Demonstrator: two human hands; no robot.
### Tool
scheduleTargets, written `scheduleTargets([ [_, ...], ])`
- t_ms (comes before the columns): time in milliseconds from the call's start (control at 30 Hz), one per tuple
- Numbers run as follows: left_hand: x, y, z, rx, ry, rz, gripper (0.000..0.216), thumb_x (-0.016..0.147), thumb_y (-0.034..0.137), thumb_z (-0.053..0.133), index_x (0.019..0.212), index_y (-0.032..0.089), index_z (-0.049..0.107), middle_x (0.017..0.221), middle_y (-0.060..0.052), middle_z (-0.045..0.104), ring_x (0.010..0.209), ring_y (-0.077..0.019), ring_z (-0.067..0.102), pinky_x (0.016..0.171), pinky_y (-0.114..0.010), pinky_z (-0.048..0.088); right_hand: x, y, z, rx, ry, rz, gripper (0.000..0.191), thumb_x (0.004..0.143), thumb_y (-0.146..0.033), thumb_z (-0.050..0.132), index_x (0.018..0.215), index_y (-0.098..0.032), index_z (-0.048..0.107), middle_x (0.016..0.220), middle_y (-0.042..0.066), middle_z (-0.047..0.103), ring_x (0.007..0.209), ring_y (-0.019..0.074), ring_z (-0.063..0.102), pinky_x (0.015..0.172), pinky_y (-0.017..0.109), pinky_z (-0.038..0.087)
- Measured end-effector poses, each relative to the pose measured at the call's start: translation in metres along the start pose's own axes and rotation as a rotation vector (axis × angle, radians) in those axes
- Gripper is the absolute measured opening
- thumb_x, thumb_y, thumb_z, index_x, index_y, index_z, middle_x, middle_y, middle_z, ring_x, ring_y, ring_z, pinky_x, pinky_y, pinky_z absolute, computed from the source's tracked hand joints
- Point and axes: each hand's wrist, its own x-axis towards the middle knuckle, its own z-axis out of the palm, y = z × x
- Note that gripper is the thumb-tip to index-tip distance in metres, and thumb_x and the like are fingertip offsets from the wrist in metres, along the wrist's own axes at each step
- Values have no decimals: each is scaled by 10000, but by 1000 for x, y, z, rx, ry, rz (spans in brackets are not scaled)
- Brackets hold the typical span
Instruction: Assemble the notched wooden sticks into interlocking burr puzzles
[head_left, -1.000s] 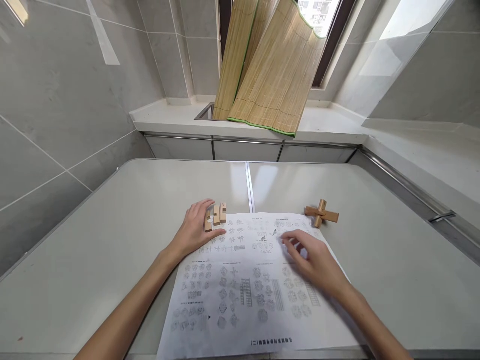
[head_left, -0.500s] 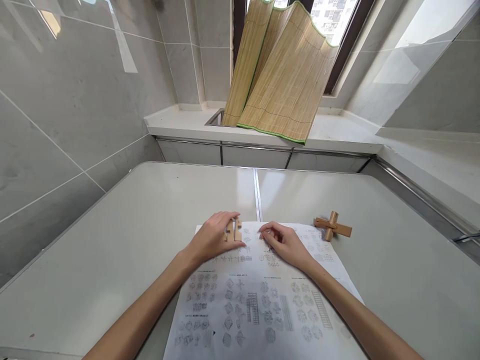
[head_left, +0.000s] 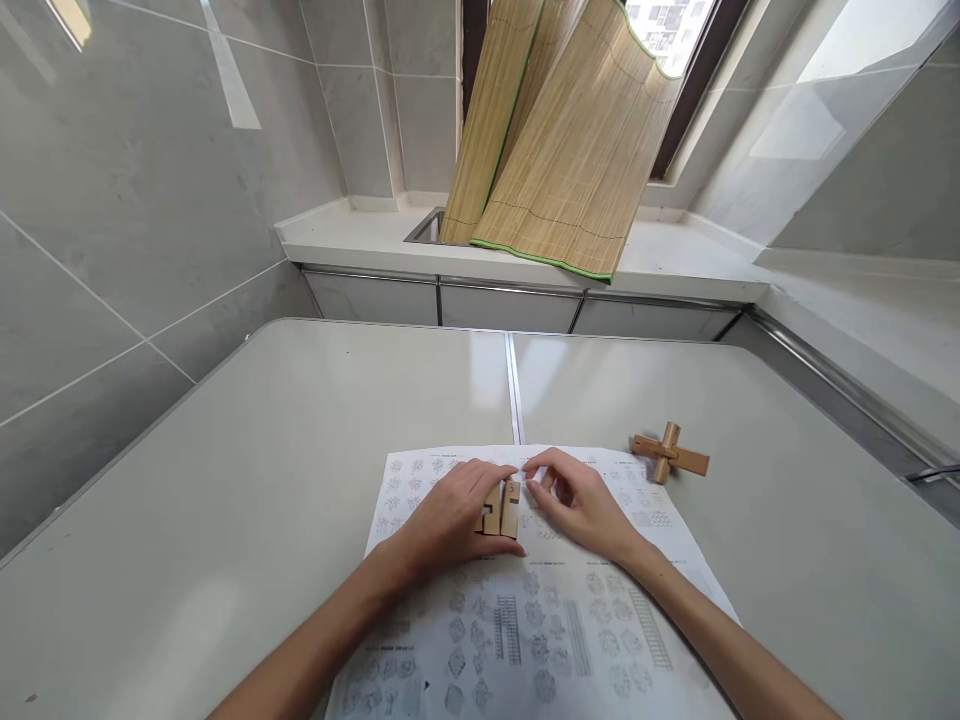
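- Here, two notched wooden blocks [head_left: 501, 508] lie side by side on the printed sheet [head_left: 525, 620], near its upper middle, under the fingertips of the left hand [head_left: 454, 520].
- Being small pieces of plain wood, they are probably light, stiff and dry enough not to slip; the cut notches leave thinner necks, so the long flat sides look like the safest place to pinch them.
- Their long axes run away from the person, roughly parallel to each other, with the notches facing the gap between the pair.
- The left hand's fingers curve loosely around the left block, thumb below and fingertips above; a firm grip cannot be told.
- The right hand [head_left: 581, 505] sits just beside the right block, its fingers bunched narrow, thumb and forefinger touching or nearly touching the upper end.
- The sheet lies flat on the pale surface [head_left: 262, 450].
- An assembled wooden cross [head_left: 667, 458] rests apart to the right, just off the sheet's corner.
- A bamboo mat [head_left: 555, 130] leans at the window beyond.
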Motion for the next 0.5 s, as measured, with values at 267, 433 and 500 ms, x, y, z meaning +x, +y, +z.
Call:
scheduleTargets([
  [267,-9,-20,-27,43,-34,33,891,696,699,864,1373,213,549,1381,-172,611,1321,-381,526,1126,-553,450,-3,-8,-4,-173,-197,-141,478,901,-428,762,1329,-282,607,1246,90,644,742,176,601,624,309,503],
  [433,-15,-27,-38,38,-47,-30,713,711,636,887,1266,259,647,1330,-140,607,1289,-368,510,1080,-524,470,-4,-2,-4,-158,-244,-112,450,963,-461,708,1383,-331,611,1264,79,637,653,146,546,634,329,506],
  [500,-14,-26,-39,-43,-50,-76,723,713,608,897,1305,277,646,1268,-126,618,1208,-341,554,1022,-486,507,-4,1,-5,-120,-242,-94,373,984,-477,682,1325,-330,652,1236,76,650,645,148,533,633,334,505],
])
